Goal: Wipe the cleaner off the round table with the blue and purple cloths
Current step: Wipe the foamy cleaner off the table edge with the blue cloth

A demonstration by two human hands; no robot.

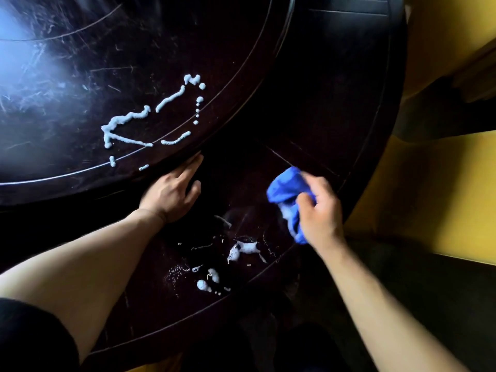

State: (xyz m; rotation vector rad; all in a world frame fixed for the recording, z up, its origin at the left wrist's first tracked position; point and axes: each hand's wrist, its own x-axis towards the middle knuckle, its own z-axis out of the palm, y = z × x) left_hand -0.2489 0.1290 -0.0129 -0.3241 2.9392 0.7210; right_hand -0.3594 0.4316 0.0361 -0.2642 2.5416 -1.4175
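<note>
Right hand (320, 210): grip closed around bunched blue cloth (288, 194), held above dark round wooden desk (335, 103).
Left hand (171, 191): open, flat on desk.
White foam cleaner (150, 119): lines on raised centre; blobs near edge.

right hand (319, 210) gripping blue cloth (287, 189), foam (247, 248)

A dark, glossy round desk (308, 108) with a raised inner turntable (134, 49), scratched and glaring. White foam cleaner (126, 119) squiggles across the turntable's near edge; more smeared foam patches (245, 248) lie on the outer ring near the rim. A crumpled blue cloth (287, 189) is bunched above the outer ring, right of centre.
</note>
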